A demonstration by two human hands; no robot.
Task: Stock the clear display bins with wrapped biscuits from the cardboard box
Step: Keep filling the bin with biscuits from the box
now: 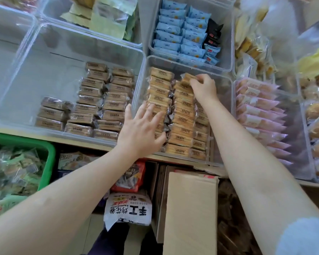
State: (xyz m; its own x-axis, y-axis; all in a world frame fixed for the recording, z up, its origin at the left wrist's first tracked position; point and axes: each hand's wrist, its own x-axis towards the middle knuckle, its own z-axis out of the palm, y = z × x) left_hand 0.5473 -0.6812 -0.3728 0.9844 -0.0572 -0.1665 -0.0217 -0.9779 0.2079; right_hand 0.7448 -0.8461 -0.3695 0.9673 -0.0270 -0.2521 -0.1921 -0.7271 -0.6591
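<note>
A clear display bin (223,80) in the middle holds rows of golden wrapped biscuits (182,124). My right hand (203,87) pinches one wrapped biscuit (186,78) at the far end of the middle row. My left hand (142,129) lies with spread, straight fingers on the near end of the left row, pressing the packs. The cardboard box (191,208) stands below the shelf edge, its flap up; darker wrapped packs (230,218) show inside it to the right.
A larger clear bin (50,57) to the left holds brown wrapped biscuits (99,103). Blue packs (180,34) fill the bin behind, pink packs (261,115) the bin on the right. A green basket (51,150) and a white bag (128,208) sit below.
</note>
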